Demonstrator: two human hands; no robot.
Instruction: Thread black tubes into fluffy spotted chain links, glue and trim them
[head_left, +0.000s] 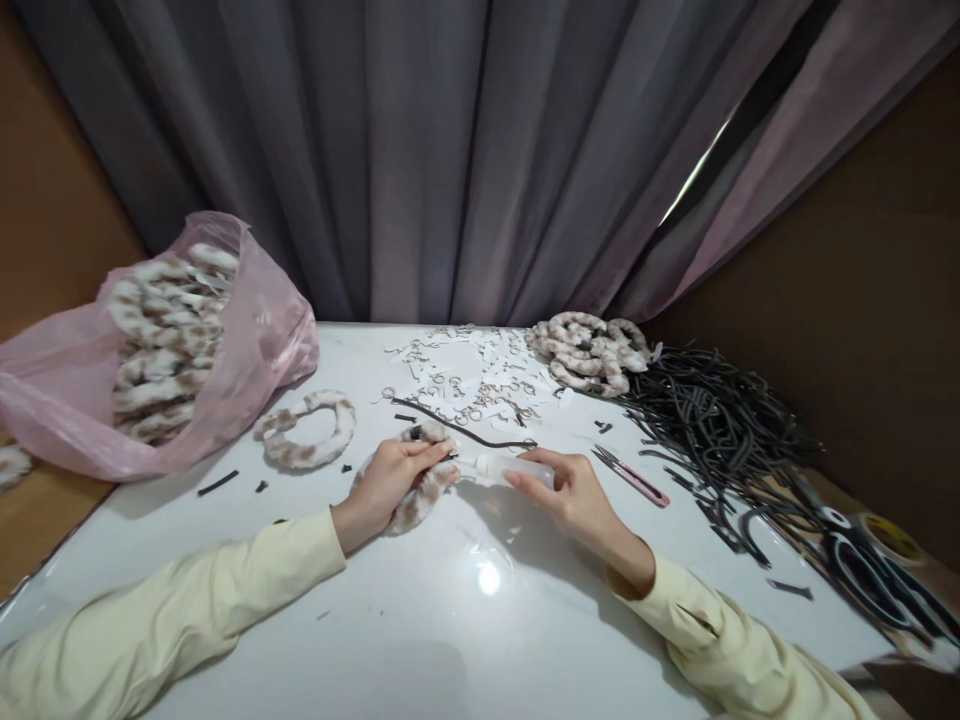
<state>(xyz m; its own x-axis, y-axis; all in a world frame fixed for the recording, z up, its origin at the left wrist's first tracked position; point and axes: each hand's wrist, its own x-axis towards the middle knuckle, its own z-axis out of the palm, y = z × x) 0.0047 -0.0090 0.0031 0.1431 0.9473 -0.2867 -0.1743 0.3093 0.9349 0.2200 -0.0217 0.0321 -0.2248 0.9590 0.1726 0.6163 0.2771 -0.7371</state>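
My left hand (394, 478) is closed on a fluffy white-and-brown ring (431, 495), with a short black end showing at the fingertips. In my right hand (577, 492) is a small translucent squeeze bottle (517, 471), lying on its side with its thin nozzle pointed left at that black end. Whether the nozzle touches it, I cannot tell. Just beyond both hands lies a black cord (465, 431). To the left a second fluffy ring (311, 430) rests flat on the table. Pink-handled thread snips (631, 476) lie right of the bottle.
A pink plastic bag (281, 330) full of fluffy pieces stands at the left. Small wire rings with white tags (480, 375) are scattered at the back, beside piled fluffy rings (589, 350). A heap of black cords (720, 420) and large scissors (874, 575) lie at the right.
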